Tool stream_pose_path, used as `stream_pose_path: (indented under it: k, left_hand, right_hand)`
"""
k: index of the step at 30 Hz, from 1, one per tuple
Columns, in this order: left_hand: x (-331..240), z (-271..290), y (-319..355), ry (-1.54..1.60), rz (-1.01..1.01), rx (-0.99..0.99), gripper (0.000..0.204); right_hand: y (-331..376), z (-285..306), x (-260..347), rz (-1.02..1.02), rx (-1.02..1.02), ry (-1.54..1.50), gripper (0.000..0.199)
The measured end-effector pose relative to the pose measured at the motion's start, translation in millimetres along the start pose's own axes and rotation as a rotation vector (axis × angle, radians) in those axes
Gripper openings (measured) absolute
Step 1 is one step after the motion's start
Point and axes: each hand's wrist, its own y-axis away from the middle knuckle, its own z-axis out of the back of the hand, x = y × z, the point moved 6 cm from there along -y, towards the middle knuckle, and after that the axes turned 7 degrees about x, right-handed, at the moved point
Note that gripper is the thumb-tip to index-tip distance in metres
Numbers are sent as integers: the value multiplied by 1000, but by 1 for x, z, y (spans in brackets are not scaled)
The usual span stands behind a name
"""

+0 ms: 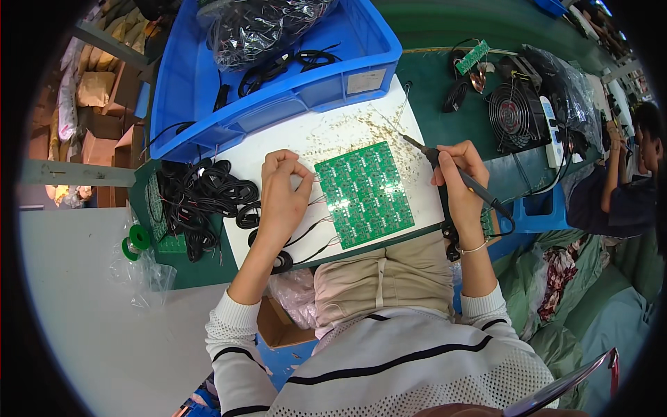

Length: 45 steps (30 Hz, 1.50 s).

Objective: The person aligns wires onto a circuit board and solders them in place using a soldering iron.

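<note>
Green rectangular printed-circuit panel (368, 198) lies flat on a white rectangular board (260, 142), itself on the dark green tabletop (431, 90). Right hand (462, 177): fingers wrapped around a black pen-shaped soldering iron (486, 195), tip pointing far and left. Left hand (281, 198): fingers bent, narrowly spaced, just beside the panel's left edge; cannot tell whether they grip a wire. Coiled black cables (208, 198) heaped left; blue plastic bin (299, 104) at far left.

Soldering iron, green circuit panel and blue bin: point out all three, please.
Soldering iron (479, 188), head view, on its handle.
Green circuit panel (365, 196), head view, near its middle.
Blue bin (281, 106), head view, on its near wall.
</note>
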Motion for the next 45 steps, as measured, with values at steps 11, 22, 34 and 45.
stream_pose_path:
  k: [11,22,34,45]
  left_hand:
    - [-6,1,-1,70,52,22,8]
    - [0,-4,0,28,-2,-43,10]
    - [-2,0,3,39,-3,-28,8]
    - [-1,0,2,74,36,-22,8]
  right_hand:
    - [2,0,3,31,-30,-16,4]
    - [20,-38,11,38,73,-143,6]
    - [40,-98,-1,-145,253,-102,8]
    - [39,-103,-7,-129,270,-84,8]
